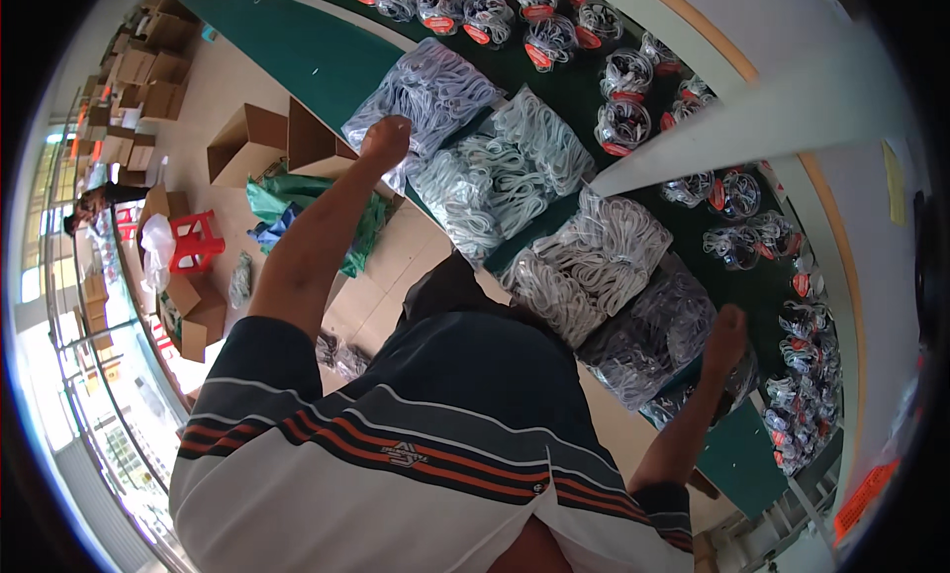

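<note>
My left hand (386,141) is curled into a fist at the near edge of a clear plastic bag of pale grey coiled cords (435,88); whether it pinches the plastic is hidden. My right hand (728,337), also closed, is beside a bag of darker grey coiled cords (658,335), and I cannot see what its fingers hold. Between my hands lie a bag of greenish-white coiled cords (505,167) and a bag of off-white coiled cords (599,261). The bags sit in a row along the near edge of the green table (317,63).
Bundled cords with red labels (623,128) line the table's far side. A pale post (732,128) slants across the table. On the floor to the left are open cardboard boxes (247,143), green plastic sheeting (287,192) and a red stool (198,241). Another person (104,197) is far left.
</note>
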A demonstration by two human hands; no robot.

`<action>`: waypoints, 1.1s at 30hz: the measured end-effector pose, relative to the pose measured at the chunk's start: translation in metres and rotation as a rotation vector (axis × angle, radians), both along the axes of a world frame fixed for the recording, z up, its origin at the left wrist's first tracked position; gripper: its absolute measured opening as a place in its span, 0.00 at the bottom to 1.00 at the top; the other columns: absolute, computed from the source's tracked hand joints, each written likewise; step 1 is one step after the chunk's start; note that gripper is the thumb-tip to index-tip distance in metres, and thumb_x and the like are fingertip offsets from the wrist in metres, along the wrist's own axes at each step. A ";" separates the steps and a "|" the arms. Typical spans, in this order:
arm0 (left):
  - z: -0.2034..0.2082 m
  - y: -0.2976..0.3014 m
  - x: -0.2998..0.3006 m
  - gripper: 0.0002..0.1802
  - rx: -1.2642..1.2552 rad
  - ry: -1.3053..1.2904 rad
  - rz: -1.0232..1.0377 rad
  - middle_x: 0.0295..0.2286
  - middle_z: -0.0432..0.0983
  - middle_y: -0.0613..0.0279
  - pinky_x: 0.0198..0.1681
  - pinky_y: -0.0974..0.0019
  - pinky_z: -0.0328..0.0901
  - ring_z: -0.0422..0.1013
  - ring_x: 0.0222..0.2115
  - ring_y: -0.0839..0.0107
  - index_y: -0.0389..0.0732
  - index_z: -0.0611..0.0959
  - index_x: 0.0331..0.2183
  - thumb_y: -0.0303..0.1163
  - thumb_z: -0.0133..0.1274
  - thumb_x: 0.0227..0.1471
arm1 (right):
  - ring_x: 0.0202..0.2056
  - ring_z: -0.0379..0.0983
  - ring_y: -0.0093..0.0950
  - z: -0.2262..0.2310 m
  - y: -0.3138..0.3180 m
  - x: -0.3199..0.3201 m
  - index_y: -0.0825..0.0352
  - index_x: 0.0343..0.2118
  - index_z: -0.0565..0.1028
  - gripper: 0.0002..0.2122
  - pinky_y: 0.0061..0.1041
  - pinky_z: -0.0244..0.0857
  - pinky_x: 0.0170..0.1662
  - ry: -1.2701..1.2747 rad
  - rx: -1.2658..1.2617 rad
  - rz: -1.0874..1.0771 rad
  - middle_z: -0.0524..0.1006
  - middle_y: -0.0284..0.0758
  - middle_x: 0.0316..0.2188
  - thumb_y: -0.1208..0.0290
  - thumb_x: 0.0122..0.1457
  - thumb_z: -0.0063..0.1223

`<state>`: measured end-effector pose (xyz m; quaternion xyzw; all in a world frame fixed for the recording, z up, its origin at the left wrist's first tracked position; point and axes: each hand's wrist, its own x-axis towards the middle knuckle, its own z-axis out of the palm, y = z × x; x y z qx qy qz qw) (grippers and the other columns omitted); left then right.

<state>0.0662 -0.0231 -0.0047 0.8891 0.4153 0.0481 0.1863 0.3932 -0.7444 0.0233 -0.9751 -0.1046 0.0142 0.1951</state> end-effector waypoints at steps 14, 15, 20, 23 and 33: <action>-0.062 0.117 0.064 0.22 -0.240 0.413 0.223 0.47 0.84 0.47 0.52 0.51 0.75 0.81 0.48 0.48 0.32 0.87 0.47 0.35 0.56 0.53 | 0.34 0.81 0.34 0.048 0.188 -0.227 0.64 0.45 0.81 0.09 0.31 0.74 0.41 0.164 0.101 -0.102 0.85 0.35 0.37 0.67 0.66 0.58; -0.064 0.123 0.063 0.22 -0.244 0.416 0.215 0.47 0.84 0.47 0.52 0.51 0.75 0.81 0.48 0.48 0.32 0.87 0.47 0.35 0.56 0.53 | 0.34 0.81 0.34 0.050 0.208 -0.236 0.64 0.45 0.81 0.09 0.31 0.74 0.41 0.165 0.095 -0.110 0.85 0.35 0.37 0.67 0.66 0.58; -0.080 0.145 0.060 0.23 -0.385 0.395 0.314 0.47 0.85 0.48 0.51 0.53 0.75 0.82 0.45 0.47 0.35 0.87 0.48 0.37 0.58 0.51 | 0.34 0.81 0.34 0.054 0.299 -0.255 0.66 0.44 0.81 0.10 0.31 0.74 0.40 0.243 0.144 0.000 0.84 0.35 0.38 0.67 0.66 0.59; -0.091 0.168 0.052 0.21 -0.599 0.343 0.213 0.42 0.85 0.50 0.46 0.55 0.77 0.82 0.39 0.52 0.35 0.86 0.45 0.36 0.61 0.51 | 0.34 0.81 0.35 0.050 0.338 -0.254 0.65 0.45 0.81 0.10 0.31 0.73 0.40 0.262 0.147 0.108 0.84 0.35 0.38 0.66 0.66 0.59; -0.081 0.180 0.011 0.12 -1.272 -0.201 0.312 0.26 0.74 0.57 0.27 0.66 0.74 0.71 0.24 0.67 0.37 0.80 0.33 0.31 0.67 0.49 | 0.32 0.79 0.33 0.052 0.476 -0.231 0.65 0.46 0.81 0.11 0.31 0.72 0.38 0.277 0.099 0.480 0.83 0.36 0.38 0.66 0.65 0.60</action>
